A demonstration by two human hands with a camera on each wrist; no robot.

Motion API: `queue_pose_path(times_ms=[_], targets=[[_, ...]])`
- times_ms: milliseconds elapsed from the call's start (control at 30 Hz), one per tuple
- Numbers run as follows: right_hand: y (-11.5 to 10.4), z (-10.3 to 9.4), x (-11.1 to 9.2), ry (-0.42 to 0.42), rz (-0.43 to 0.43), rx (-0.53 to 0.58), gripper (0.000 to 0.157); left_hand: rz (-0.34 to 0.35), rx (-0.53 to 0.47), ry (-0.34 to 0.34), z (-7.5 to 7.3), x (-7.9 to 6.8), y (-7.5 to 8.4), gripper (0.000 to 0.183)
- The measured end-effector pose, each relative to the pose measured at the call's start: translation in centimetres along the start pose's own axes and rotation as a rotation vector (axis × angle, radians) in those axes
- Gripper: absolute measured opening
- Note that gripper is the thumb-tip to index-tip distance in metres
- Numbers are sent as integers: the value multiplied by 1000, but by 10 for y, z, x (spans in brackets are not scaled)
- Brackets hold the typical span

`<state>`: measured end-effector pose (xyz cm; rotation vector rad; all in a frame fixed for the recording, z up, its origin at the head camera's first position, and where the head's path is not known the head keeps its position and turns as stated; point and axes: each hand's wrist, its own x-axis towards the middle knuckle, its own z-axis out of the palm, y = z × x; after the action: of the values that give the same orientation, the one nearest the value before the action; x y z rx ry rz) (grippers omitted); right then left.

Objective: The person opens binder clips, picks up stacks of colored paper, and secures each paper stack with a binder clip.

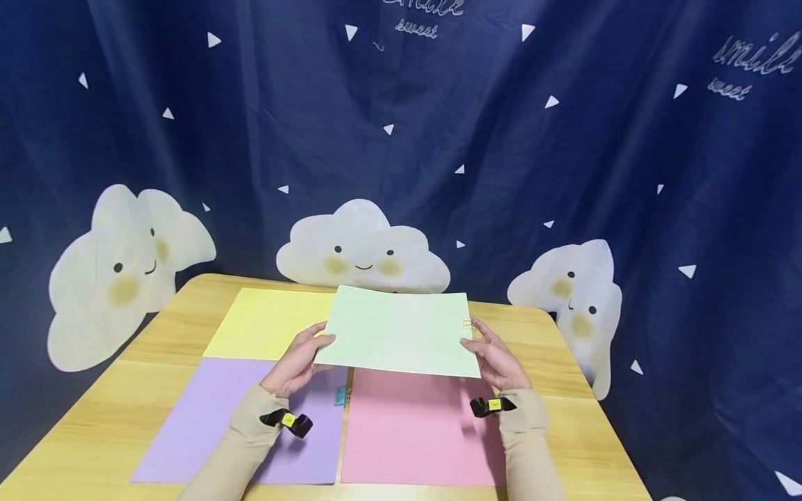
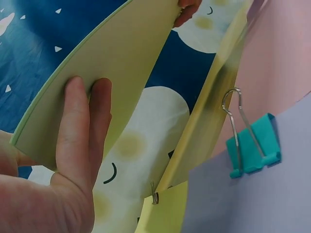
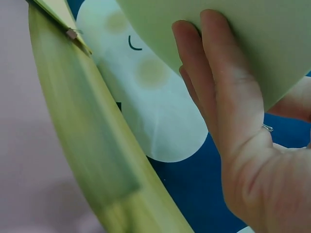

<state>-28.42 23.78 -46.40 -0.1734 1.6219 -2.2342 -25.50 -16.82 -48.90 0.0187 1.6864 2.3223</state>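
Observation:
A light green sheaf of paper (image 1: pixel 401 334) is held up above the table by both hands. My left hand (image 1: pixel 301 360) pinches its left edge, thumb on top and fingers (image 2: pixel 73 126) underneath. At the opposite edge, my right hand (image 1: pixel 499 358) grips it the same way, with its fingers (image 3: pixel 228 58) against the underside. A yellow-gold binder clip (image 1: pixel 468 324) sits on that right edge, close to the right thumb. The wrist views show the paper bowed slightly; only its underside and part of its edge are visible there.
On the wooden table (image 1: pixel 81 410) lie yellow paper (image 1: pixel 269 320), purple paper (image 1: pixel 188 417) and pink paper (image 1: pixel 420 431). A teal binder clip (image 2: pixel 255 145) grips the purple paper's right edge. A small clip (image 2: pixel 155 197) sits on the yellow paper. Behind hangs a dark blue curtain (image 1: pixel 401 167).

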Motion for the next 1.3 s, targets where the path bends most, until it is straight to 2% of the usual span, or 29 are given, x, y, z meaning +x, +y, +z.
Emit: queue_pose_path(times_ms=[167, 467, 967, 1300], targets=[[-11, -2, -1, -23, 28, 8, 79, 3, 10, -1, 6, 6, 6, 56], [-27, -5, 1, -60, 17, -28, 74, 5, 20, -7, 12, 15, 17, 55], [-45, -12, 12, 88, 60, -163, 76, -12, 43, 8, 23, 34, 25, 56], [-52, -17, 22, 111, 42, -234, 74, -1, 74, -10, 27, 43, 29, 57]])
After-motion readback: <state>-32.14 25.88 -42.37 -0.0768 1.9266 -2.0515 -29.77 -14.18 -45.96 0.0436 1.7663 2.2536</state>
